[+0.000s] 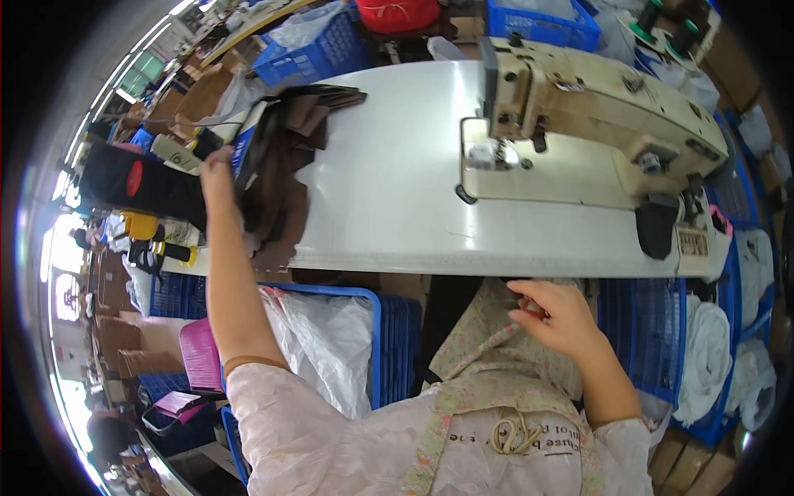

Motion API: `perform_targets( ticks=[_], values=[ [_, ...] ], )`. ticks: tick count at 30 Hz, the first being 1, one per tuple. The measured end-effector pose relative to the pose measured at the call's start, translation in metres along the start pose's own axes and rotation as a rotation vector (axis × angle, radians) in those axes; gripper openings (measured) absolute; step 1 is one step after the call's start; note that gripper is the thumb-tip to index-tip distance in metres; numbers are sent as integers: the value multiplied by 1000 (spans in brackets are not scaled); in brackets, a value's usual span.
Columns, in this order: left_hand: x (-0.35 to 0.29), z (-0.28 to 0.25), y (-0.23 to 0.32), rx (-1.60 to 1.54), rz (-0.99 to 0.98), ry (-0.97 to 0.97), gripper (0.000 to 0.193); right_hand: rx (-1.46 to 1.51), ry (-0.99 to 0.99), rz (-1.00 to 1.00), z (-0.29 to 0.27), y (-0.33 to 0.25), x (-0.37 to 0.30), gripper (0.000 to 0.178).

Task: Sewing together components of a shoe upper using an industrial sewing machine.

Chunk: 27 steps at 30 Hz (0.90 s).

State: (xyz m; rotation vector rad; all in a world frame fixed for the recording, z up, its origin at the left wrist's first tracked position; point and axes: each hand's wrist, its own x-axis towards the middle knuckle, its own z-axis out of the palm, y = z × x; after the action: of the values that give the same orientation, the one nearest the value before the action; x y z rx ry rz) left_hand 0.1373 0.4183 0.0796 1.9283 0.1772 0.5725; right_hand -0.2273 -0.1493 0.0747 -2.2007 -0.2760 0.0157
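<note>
My left hand (217, 169) reaches to the far left end of the white sewing table (385, 165). Its fingers are small and partly hidden, so I cannot tell if they grip anything. Beside it are a black piece (153, 183) with a red round patch and a pile of dark brown cut pieces (281, 178) on the table's left end. Over my lap, in front of the table edge, my right hand (558, 314) is curled around a small reddish thing (533, 309), mostly covered by the fingers.
A cream sewing machine (591, 124) occupies the table's right side. Below the table stands a blue crate (376, 331) with a white plastic bag (327, 343). More blue crates (641, 331) are at the right. Thread cones (174, 252) stand at the left; another blue basket (310, 54) lies beyond.
</note>
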Motion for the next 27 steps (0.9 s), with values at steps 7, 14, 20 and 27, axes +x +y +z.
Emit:
perform_targets(
  ticks=[7,14,20,27],
  values=[
    [-99,47,126,505,563,168,39,11,258,21,-16,45,-25,38],
    [-245,38,23,167,258,74,65,-738,758,200,-170,183,-113,30],
    [-315,75,32,238,59,7,57,-788,750,555,-229,299,-135,34],
    [-349,84,40,107,-50,-49,52,-302,997,391,-190,256,-104,25]
  ],
)
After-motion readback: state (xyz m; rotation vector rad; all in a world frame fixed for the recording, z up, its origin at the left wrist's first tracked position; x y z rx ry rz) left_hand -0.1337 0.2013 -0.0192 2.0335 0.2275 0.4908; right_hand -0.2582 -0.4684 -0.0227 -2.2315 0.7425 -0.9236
